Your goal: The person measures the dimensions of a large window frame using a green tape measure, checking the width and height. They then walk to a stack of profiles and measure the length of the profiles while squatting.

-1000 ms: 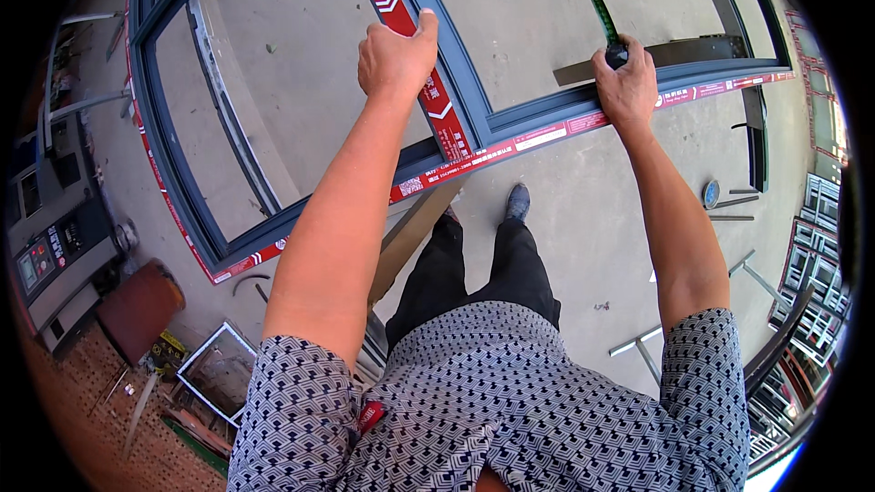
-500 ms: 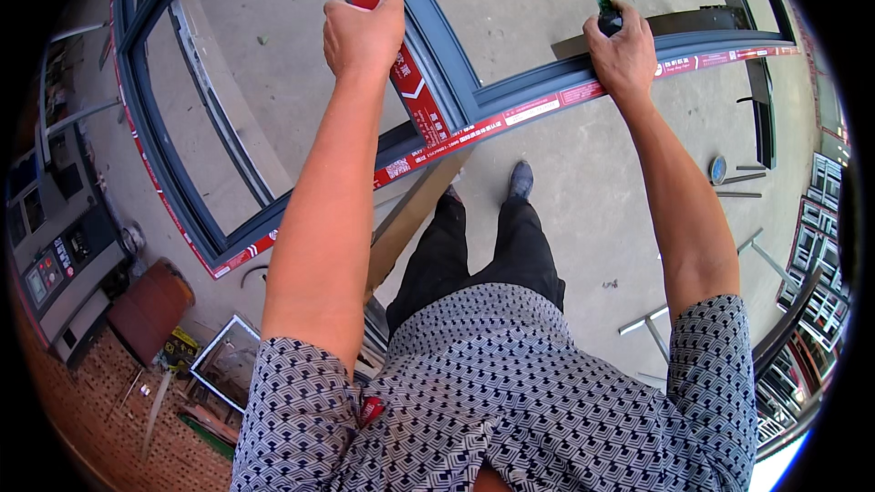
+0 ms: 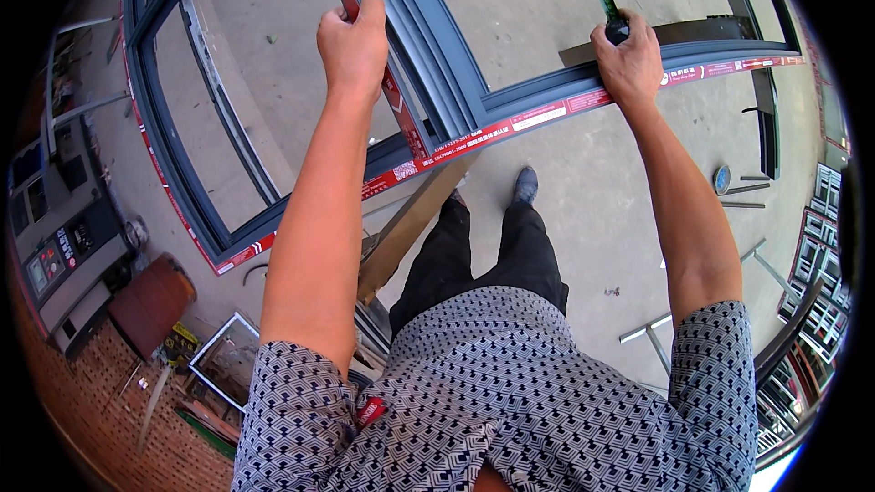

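Open panes flank the grey window frame (image 3: 456, 100) — its bars block passage between.

Left hand (image 3: 354, 44) clamped round the upright bar of a grey window frame (image 3: 437, 82). Right hand (image 3: 629, 59) pressed on its red-taped lower rail, gripping a black-handled green tool (image 3: 612, 14). Concrete floor (image 3: 592, 210) below.

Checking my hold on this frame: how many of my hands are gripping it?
2. The left hand is closed around the centre bar of the grey window frame; the right hand presses on its near rail, also holding a dark-handled tool.
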A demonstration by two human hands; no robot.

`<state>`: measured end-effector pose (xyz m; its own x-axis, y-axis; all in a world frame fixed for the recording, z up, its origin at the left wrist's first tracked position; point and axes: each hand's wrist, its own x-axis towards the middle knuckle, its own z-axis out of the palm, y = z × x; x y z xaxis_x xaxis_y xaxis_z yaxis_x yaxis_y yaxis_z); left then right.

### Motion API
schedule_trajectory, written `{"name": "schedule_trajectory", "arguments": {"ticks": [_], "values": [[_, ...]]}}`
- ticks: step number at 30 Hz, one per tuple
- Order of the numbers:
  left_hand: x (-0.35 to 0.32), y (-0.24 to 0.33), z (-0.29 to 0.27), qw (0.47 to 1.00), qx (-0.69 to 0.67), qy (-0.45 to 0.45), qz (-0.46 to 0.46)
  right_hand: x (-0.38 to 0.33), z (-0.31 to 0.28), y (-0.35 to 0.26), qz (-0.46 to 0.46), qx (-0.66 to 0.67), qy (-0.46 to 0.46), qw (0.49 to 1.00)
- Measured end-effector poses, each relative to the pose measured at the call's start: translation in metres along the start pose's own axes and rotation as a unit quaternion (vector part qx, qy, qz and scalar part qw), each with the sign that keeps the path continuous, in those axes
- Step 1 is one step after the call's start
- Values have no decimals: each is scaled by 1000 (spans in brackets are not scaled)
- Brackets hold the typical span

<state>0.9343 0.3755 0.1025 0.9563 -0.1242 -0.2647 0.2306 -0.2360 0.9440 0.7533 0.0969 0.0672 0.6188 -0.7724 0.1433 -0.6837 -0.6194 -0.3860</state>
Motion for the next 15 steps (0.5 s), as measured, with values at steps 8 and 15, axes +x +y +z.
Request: {"name": "schedule_trajectory", "arguments": {"ticks": [8, 15], "values": [[7, -2, 14, 1000, 7, -19, 20, 0, -3, -3, 1, -14, -8, 1000], [-1, -11, 30, 997, 52, 45, 25, -3, -7, -9, -6, -7, -18, 1000]]}}
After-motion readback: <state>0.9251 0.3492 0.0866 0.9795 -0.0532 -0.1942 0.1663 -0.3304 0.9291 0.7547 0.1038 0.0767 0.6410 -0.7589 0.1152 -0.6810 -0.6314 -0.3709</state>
